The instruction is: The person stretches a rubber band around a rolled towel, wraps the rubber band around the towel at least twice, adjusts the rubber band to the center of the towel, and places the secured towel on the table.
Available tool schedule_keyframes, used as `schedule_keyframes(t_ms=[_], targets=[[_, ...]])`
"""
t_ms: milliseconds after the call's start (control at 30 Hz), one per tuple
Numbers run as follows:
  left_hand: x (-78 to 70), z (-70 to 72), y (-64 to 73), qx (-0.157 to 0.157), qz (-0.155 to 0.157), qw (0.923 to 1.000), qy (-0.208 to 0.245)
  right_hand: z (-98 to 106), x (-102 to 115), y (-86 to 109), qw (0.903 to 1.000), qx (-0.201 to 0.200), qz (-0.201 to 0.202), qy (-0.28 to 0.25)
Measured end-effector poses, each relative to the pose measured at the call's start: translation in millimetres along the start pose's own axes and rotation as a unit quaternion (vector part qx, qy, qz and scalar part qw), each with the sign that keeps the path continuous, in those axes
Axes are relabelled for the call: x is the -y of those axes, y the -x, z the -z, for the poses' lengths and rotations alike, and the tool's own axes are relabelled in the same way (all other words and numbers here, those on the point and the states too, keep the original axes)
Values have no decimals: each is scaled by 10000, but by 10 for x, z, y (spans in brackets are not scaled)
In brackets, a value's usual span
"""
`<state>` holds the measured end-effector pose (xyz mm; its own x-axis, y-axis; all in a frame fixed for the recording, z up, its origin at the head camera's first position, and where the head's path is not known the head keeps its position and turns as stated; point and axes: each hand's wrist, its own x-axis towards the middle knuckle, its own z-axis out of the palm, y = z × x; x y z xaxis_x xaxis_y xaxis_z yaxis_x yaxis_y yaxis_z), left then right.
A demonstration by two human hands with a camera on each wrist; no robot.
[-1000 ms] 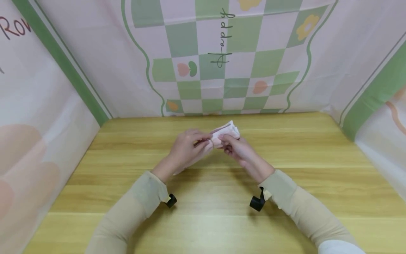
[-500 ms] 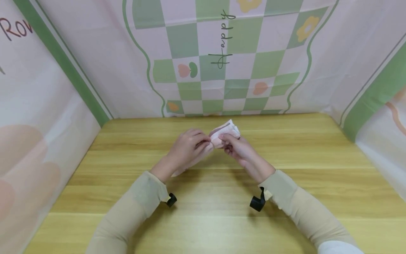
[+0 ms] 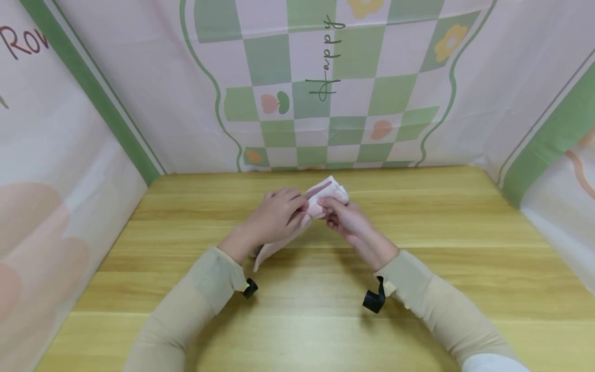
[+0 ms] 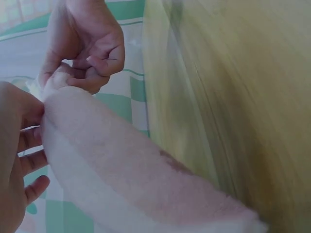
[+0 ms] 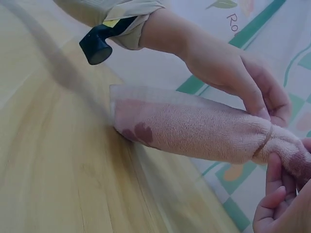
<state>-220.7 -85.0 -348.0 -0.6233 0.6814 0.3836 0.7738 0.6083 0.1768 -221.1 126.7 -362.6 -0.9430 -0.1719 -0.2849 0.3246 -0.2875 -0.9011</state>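
A pink terry towel, gathered into a long bundle with a dark reddish patch near one end, hangs between my two hands above the table. A thin brownish band rings it near the gathered end, pulling it narrow. My right hand grips the folded short end, thumb on top. Beside the band, my left hand pinches the towel between thumb and fingertips. In the left wrist view, other left fingers lie spread along the towel's edge. From the head, the left hand hides part of the long end.
The wooden table stretches beneath both arms. Printed cloth walls stand at its back and sides. A small black camera juts from the right cuff, another black camera from the left.
The left fingers have drawn in against the towel where they were plucking at the band. Its long end has swung lower and shows more below the left hand. Both hands shifted slightly left.
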Motion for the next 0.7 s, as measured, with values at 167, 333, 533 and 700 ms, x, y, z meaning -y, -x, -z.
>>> schedule_keyframes(t_ms=[167,333,533,700], targets=[[42,-28,44,17,-67,9999,124,6,21,-23,9998,-150,97,-53],[78,-54,65,-78,-89,9997,198,18,41,-42,9998,-144,87,-43],[84,-33,70,-48,-29,9996,278,28,61,-30,9998,-155,82,-48],[105,-38,91,11,75,9994,330,35,67,-39,9997,-231,50,-5]])
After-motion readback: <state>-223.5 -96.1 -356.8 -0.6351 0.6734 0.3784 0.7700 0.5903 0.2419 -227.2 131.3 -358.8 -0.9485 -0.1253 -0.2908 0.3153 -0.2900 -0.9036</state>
